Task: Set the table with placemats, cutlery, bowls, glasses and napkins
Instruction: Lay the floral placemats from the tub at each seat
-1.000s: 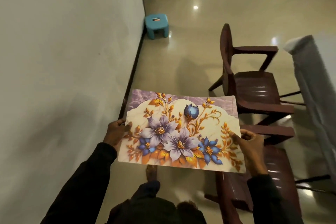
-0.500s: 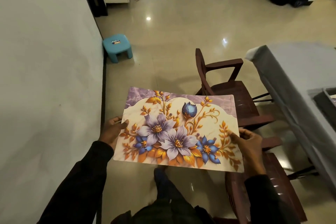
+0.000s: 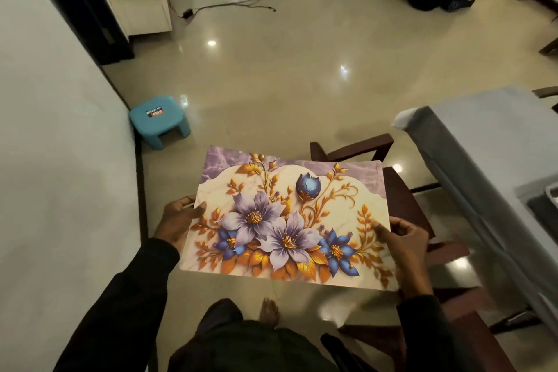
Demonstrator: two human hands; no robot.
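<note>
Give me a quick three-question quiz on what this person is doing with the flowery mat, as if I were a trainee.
1. True or false: the floral placemat already lies on the grey-covered table.
2. What stands on the floor by the wall? A) a blue stool B) a red bucket C) a green crate
3. Which holds the placemat: the left hand, the right hand, or both?

Key
1. False: it is held in the air, left of the table.
2. A.
3. Both: the left hand grips its left edge and the right hand grips its right edge.
</note>
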